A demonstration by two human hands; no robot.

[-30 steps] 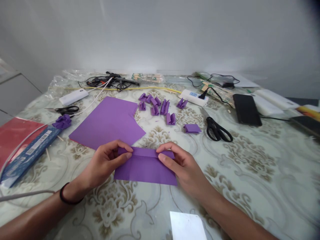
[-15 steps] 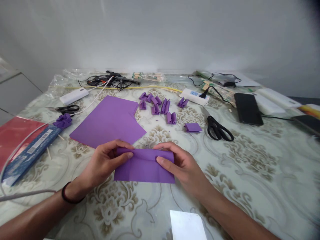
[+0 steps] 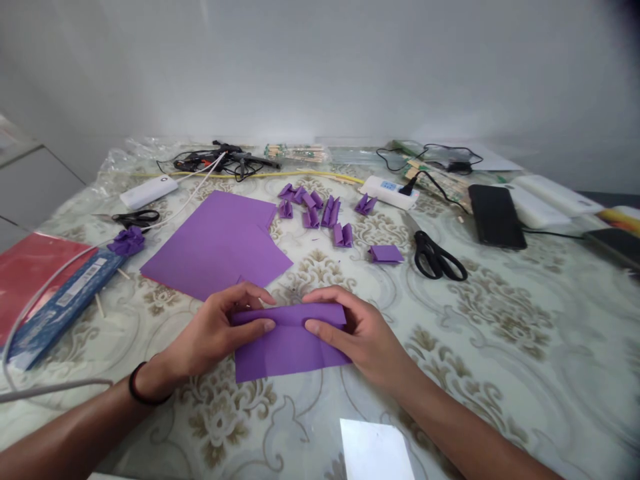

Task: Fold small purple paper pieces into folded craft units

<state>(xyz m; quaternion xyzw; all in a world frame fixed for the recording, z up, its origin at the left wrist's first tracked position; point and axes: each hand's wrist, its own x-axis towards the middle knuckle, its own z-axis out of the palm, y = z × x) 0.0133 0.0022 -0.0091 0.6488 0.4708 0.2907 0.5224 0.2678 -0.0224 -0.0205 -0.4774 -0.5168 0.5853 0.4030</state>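
A purple paper (image 3: 293, 353) with its far edge folded over lies between my two hands, its near part flat toward me. My left hand (image 3: 227, 327) pinches the fold near its left end, thumb on top. On the right part of the fold, my right hand (image 3: 350, 327) presses with its thumb, fingers behind the paper. Faint vertical creases show in the lower part. Beyond my left hand are larger purple sheets (image 3: 215, 243). Several small folded purple pieces (image 3: 331, 212) stand farther back, and one flat folded piece (image 3: 385, 254) lies to their right.
Black-handled scissors (image 3: 437, 259) and a black phone (image 3: 497, 217) lie on the right. At the back are a power strip (image 3: 389, 192) and cables (image 3: 225, 161). A blue packet (image 3: 63, 303), a crumpled purple piece (image 3: 127, 241) and other scissors (image 3: 136, 219) are on the left. A white card (image 3: 376, 450) lies near me.
The folded edge has come a little toward me and now stands up more. The paper has tilted slightly, its left end nearer me. Both thumbs have moved closer together.
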